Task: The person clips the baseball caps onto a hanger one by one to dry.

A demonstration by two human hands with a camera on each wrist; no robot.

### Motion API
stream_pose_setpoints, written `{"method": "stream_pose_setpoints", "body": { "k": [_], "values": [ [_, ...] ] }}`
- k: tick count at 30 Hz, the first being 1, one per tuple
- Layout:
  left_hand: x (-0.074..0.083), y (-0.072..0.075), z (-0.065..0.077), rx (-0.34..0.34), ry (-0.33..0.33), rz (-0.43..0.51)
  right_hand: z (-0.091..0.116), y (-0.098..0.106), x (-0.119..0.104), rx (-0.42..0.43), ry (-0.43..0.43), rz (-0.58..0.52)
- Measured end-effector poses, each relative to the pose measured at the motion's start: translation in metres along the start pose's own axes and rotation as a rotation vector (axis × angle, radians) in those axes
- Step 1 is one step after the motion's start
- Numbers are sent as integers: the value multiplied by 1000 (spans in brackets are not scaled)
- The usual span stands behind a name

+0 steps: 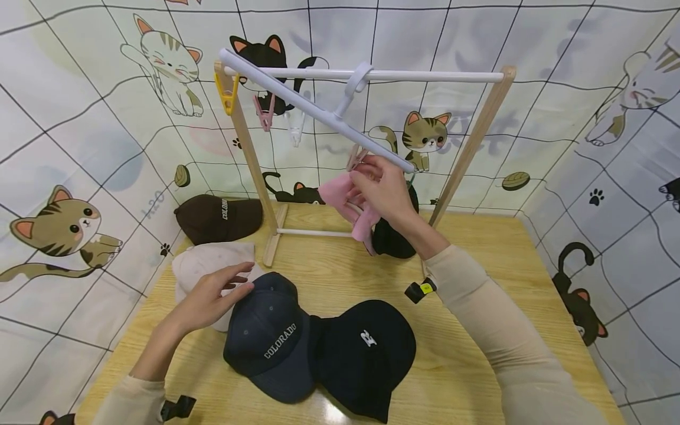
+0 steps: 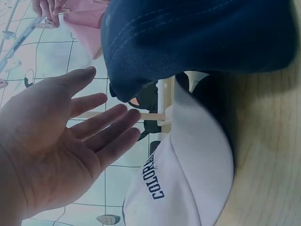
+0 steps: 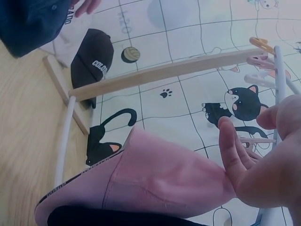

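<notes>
My right hand [image 1: 383, 188] is raised under the low right end of a tilted lilac hanger [image 1: 313, 108], fingers bent at the upper edge of a pink cap [image 3: 160, 174]. A pink clothes peg [image 1: 355, 158] on the hanger is right at the fingertips. The pink cap hangs below the hand, overlapping a black cap [image 1: 399, 239] behind it. My left hand [image 1: 212, 298] hovers with fingers spread beside a navy cap [image 1: 273, 330] lettered COLORADO, palm facing inward. Beneath and behind that hand lies a white cap [image 2: 174, 188], partly hidden in the head view.
A wooden rack [image 1: 475, 144] with a white top rail [image 1: 435, 75] carries the hanger. Yellow [image 1: 226, 94], pink [image 1: 264, 112] and clear pegs [image 1: 296, 127] hang at its left. A black cap [image 1: 366, 354] and a dark brown cap [image 1: 212, 218] lie on the wooden table [image 1: 478, 265].
</notes>
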State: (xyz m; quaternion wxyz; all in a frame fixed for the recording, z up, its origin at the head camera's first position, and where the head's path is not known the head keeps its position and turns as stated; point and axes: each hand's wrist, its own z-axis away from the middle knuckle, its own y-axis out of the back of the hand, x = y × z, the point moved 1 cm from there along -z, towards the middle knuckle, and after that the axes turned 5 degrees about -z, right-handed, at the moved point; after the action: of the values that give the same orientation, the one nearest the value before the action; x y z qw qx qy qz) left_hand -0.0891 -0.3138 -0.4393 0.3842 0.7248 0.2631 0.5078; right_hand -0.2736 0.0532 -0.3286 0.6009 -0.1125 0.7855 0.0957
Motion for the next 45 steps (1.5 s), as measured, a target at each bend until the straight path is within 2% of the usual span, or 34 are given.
{"method": "stream_pose_setpoints", "body": {
  "k": [4, 11, 14, 18, 29, 32, 40, 45],
  "values": [
    [0, -5, 0, -70, 43, 35, -1, -1, 0, 9, -17, -45],
    [-5, -13, 1, -156, 125, 11, -2, -4, -4, 15, -45, -130],
    [-5, -14, 1, -182, 135, 22, -2, -4, -5, 14, -49, -140],
    [-3, -13, 0, -177, 124, 48, -2, -4, -5, 15, -45, -139],
    [-5, -11, -3, -156, 228, 176, -2, -4, -3, 39, -42, -159],
    [-6, -11, -3, -139, 233, 213, -2, -6, -3, 50, -30, -162],
    [-6, -13, -4, -124, 188, 334, -2, -10, -3, 85, -20, -169],
    [-4, -12, -4, -130, 203, 389, -3, -12, -2, 114, -34, -190]
  ]
}}
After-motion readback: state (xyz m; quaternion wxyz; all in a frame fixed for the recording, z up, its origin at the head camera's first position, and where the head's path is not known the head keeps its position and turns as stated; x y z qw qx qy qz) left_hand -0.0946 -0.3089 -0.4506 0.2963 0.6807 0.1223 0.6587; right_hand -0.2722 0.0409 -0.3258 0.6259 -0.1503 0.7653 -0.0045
